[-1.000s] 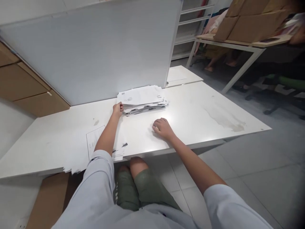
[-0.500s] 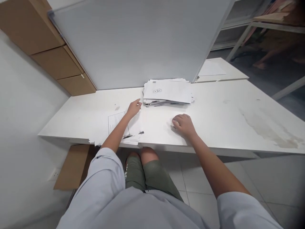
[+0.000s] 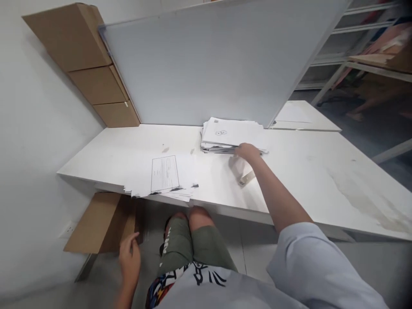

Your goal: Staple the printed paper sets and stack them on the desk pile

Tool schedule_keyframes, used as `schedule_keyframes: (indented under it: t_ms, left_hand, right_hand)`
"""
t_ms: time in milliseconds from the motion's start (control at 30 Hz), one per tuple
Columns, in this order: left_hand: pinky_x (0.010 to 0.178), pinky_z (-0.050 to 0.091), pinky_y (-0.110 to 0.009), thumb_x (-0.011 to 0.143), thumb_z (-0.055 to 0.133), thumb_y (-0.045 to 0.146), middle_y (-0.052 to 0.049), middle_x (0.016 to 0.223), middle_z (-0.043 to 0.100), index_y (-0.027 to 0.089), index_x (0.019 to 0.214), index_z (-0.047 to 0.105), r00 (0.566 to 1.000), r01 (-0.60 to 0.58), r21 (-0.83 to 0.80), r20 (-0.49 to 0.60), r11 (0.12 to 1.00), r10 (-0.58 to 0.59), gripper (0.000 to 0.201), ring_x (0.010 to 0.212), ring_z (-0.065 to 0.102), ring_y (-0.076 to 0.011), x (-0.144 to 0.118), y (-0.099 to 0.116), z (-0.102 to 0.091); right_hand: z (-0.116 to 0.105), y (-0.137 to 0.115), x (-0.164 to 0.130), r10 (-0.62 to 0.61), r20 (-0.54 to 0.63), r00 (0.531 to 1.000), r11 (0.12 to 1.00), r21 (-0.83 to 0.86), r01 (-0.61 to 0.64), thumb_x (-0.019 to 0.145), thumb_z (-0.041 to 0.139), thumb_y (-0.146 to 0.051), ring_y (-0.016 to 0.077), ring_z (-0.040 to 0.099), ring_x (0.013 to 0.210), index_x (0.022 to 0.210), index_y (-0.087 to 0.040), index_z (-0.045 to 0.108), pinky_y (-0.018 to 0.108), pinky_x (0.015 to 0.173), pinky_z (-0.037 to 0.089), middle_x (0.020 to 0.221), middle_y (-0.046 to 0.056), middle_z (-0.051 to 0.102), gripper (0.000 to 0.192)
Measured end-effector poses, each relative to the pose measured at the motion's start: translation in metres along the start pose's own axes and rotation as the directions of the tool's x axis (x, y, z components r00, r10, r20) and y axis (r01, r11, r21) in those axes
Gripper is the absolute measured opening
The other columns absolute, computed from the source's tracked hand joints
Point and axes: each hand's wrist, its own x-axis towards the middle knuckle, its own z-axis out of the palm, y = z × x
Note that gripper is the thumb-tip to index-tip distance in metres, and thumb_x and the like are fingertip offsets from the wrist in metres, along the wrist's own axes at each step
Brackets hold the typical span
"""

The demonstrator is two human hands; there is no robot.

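While your right hand [image 3: 247, 151] reaches across the white table [image 3: 289, 171], its fingers rest on the near edge of the paper stack [image 3: 231, 134] that lies against the grey partition board [image 3: 206, 64]; whether they pinch a sheet cannot be told. Your left hand [image 3: 129, 257] hangs below the table with fingers loosely spread, holding nothing, near a cardboard box [image 3: 99, 221]. Loose printed sheets [image 3: 164, 175] overhang the table's front edge.

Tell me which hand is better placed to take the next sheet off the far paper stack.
Right. The right hand is at the front edge of the paper stack on the table. The left hand hangs below the table, near the cardboard box.
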Motion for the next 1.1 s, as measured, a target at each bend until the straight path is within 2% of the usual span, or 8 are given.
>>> schedule_keyframes:
  t_ms: [133,267,367,467,667,833,967,1100]
  left_hand:
    - [0.08,0.057,-0.042,0.088,0.041,0.033,-0.009,0.093,0.072,0.025,0.088,0.072,0.933,0.057,-0.125,0.36,0.99,-0.008,0.032,0.089,0.068,-0.0278,-0.078,0.0,0.027]
    - [0.084,0.055,-0.04,0.088,0.04,0.021,-0.007,0.095,0.07,0.027,0.093,0.071,0.798,-0.048,-0.234,0.575,0.971,0.178,0.032,0.093,0.065,-0.0253,-0.09,0.025,0.055]
    - [0.084,0.053,-0.04,0.089,0.035,0.016,-0.007,0.093,0.069,0.023,0.097,0.069,0.765,-0.114,-0.221,0.603,0.969,0.228,0.036,0.093,0.063,-0.0242,-0.076,0.035,0.068]
    - [0.085,0.051,-0.043,0.084,0.04,0.013,-0.009,0.093,0.068,0.02,0.097,0.07,0.716,-0.205,-0.185,0.641,0.961,0.276,0.033,0.094,0.06,-0.0263,-0.072,0.031,0.079]
    - [0.086,0.05,-0.04,0.08,0.043,0.008,-0.008,0.096,0.067,0.021,0.101,0.069,0.711,-0.175,-0.207,0.65,0.963,0.269,0.036,0.095,0.059,-0.0239,-0.081,0.014,0.085]
    - [0.083,0.051,-0.039,0.08,0.045,0.009,-0.008,0.091,0.066,0.022,0.096,0.071,0.691,-0.162,-0.164,0.685,0.973,0.23,0.033,0.093,0.059,-0.0245,-0.077,0.015,0.086]
    - [0.084,0.052,-0.043,0.083,0.044,0.015,-0.009,0.091,0.068,0.02,0.094,0.071,0.693,-0.129,-0.248,0.67,0.96,0.266,0.03,0.093,0.062,-0.0251,-0.07,0.02,0.084]
    - [0.093,0.05,-0.044,0.089,0.048,0.035,-0.012,0.109,0.068,0.023,0.119,0.062,0.78,0.151,-0.49,0.592,0.859,0.201,0.035,0.104,0.063,-0.0252,-0.055,0.051,0.081]
  right_hand:
    - [0.009,-0.011,-0.01,0.072,-0.091,0.993,0.997,-0.002,-0.073,0.092,0.042,-0.029,0.032,0.061,0.112,0.116,-0.009,0.065,0.037,0.086,0.047,0.119,0.021,0.064,0.039]
    - [0.052,-0.058,-0.066,-0.186,-0.175,0.967,0.982,0.0,0.189,0.093,0.042,-0.03,0.0306,0.063,0.107,0.138,-0.006,0.046,0.04,0.092,0.045,0.114,0.021,0.067,0.051]
    - [0.095,-0.098,-0.111,-0.615,-0.129,0.778,0.784,0.003,0.62,0.092,0.047,-0.041,0.0306,0.05,0.127,0.149,-0.01,0.032,0.044,0.105,0.036,0.138,0.02,0.054,0.066]
    - [0.131,-0.115,-0.138,-0.773,-0.06,0.631,0.632,-0.001,0.775,0.091,0.048,-0.054,0.0319,0.032,0.141,0.151,-0.016,0.032,0.051,0.112,0.024,0.154,0.016,0.035,0.073]
    - [0.151,-0.097,-0.145,-0.641,-0.331,0.692,0.715,0.069,0.696,0.095,0.045,-0.034,0.0287,0.055,0.11,0.119,-0.019,0.064,0.042,0.093,0.036,0.126,0.013,0.063,0.034]
    - [0.151,-0.086,-0.148,-0.471,-0.461,0.752,0.774,0.194,0.603,0.09,0.04,-0.02,0.0268,0.059,0.094,0.1,-0.017,0.07,0.038,0.081,0.04,0.102,0.011,0.07,0.032]
    - [0.16,-0.071,-0.181,-0.441,-0.602,0.666,0.673,0.269,0.689,0.088,0.038,-0.019,0.0265,0.06,0.101,0.115,-0.02,0.066,0.039,0.082,0.046,0.109,0.011,0.067,0.039]
    - [0.176,-0.054,-0.242,-0.512,-0.628,0.586,0.638,0.178,0.749,0.083,0.039,-0.012,0.0288,0.061,0.101,0.141,-0.03,0.049,0.044,0.081,0.049,0.113,0.01,0.065,0.061]
